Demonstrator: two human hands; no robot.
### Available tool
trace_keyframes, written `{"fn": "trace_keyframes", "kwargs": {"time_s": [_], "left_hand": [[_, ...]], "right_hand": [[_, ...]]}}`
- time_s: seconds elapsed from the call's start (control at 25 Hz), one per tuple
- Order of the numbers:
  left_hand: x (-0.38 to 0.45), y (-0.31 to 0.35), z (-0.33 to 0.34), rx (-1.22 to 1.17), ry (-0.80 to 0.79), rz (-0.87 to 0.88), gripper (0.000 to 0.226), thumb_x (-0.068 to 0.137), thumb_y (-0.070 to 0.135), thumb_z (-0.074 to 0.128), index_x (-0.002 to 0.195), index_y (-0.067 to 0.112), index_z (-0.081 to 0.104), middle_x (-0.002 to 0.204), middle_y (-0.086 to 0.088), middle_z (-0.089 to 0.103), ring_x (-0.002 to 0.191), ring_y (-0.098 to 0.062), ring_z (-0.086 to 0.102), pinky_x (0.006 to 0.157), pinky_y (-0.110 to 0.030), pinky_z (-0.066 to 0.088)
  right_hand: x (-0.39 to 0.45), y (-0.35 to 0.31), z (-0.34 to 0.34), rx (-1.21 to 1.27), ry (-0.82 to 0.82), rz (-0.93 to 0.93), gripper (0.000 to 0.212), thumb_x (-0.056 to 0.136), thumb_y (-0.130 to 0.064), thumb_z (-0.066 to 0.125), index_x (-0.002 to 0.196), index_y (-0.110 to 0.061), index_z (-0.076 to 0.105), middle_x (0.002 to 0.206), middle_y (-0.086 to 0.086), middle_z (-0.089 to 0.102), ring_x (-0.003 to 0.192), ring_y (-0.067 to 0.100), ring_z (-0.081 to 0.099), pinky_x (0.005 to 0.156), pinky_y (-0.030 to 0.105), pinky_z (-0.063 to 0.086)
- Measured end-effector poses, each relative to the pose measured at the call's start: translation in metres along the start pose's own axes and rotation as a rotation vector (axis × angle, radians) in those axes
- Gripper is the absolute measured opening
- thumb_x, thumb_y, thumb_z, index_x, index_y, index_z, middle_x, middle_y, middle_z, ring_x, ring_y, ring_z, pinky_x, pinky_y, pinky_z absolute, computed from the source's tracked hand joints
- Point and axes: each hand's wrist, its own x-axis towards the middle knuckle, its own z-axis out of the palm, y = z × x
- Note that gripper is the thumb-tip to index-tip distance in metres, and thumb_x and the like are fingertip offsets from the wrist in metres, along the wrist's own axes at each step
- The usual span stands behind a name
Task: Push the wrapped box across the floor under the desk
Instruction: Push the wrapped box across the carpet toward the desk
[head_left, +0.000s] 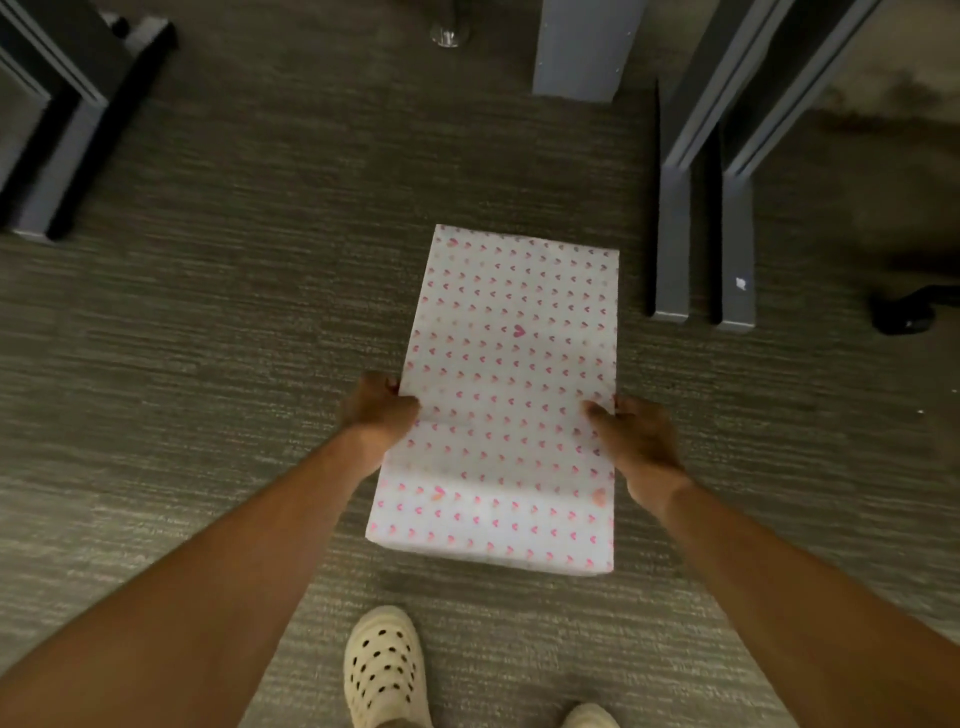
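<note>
A long wrapped box (506, 364), white paper with small pink hearts, lies on the grey carpet, its length running away from me. My left hand (376, 410) grips its left edge with the thumb on top. On the opposite edge, at about the same height, my right hand (641, 441) holds the box, thumb resting on the paper. Both hands sit near the box's near half. The far end points toward the gap between the desk legs.
Grey desk legs with long feet (704, 249) stand right of the box, another leg (78, 130) at far left, and a grey panel (582, 47) straight ahead. A chair caster (906, 312) is at right. My cream clogs (384, 670) stand behind the box.
</note>
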Motion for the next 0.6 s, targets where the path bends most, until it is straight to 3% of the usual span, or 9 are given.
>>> {"fn": "trace_keyframes", "kwargs": {"time_s": [0.08,0.2,0.24,0.36,0.48,0.6], "left_hand": [[0.014,0.014,-0.018,-0.035,-0.064,0.086,0.011,0.091,0.009,0.057,0.096,0.009,0.067,0.095,-0.009,0.070,0.088,-0.026,0.068,0.060,-0.028,0.051],[0.032,0.036,-0.034,-0.057,-0.158,0.187,0.011,0.094,0.011,0.056,0.089,0.012,0.065,0.088,-0.003,0.068,0.083,-0.019,0.068,0.055,-0.021,0.048],[0.045,0.044,-0.033,-0.051,-0.145,0.182,0.009,0.095,0.013,0.057,0.095,0.010,0.066,0.092,-0.003,0.068,0.085,-0.019,0.068,0.055,-0.021,0.046],[0.089,0.065,-0.026,-0.029,-0.053,0.110,0.033,0.091,0.021,0.064,0.122,0.008,0.062,0.114,-0.011,0.067,0.098,-0.026,0.066,0.061,-0.029,0.048],[0.134,0.084,-0.015,-0.038,-0.040,0.124,0.037,0.090,0.021,0.064,0.125,0.009,0.060,0.118,-0.010,0.065,0.097,-0.025,0.064,0.060,-0.030,0.049],[0.173,0.110,-0.007,-0.019,-0.011,0.163,0.033,0.092,0.019,0.063,0.122,0.008,0.060,0.112,-0.010,0.064,0.091,-0.022,0.061,0.056,-0.027,0.046]], "right_hand": [[0.006,-0.024,0.005,0.021,-0.011,-0.050,0.006,0.091,-0.034,0.068,0.088,-0.030,0.064,0.096,-0.005,0.068,0.088,0.019,0.068,0.068,0.031,0.057],[0.018,-0.052,0.009,0.008,-0.001,-0.105,0.008,0.092,-0.037,0.066,0.092,-0.029,0.064,0.103,-0.004,0.069,0.087,0.017,0.068,0.061,0.025,0.053],[0.026,-0.057,0.010,0.012,-0.001,-0.099,0.015,0.092,-0.038,0.066,0.098,-0.025,0.066,0.107,-0.002,0.069,0.088,0.018,0.069,0.062,0.025,0.053],[0.065,-0.072,0.016,0.009,0.038,-0.068,0.038,0.089,-0.039,0.069,0.117,-0.014,0.064,0.119,0.006,0.067,0.099,0.024,0.068,0.064,0.027,0.055],[0.113,-0.092,0.023,-0.004,0.091,-0.093,0.050,0.084,-0.041,0.074,0.123,-0.012,0.061,0.125,0.007,0.064,0.105,0.026,0.066,0.064,0.025,0.053],[0.161,-0.111,0.031,-0.061,0.120,-0.145,0.042,0.085,-0.042,0.073,0.115,-0.013,0.065,0.119,0.006,0.066,0.096,0.023,0.065,0.063,0.025,0.051]]}}
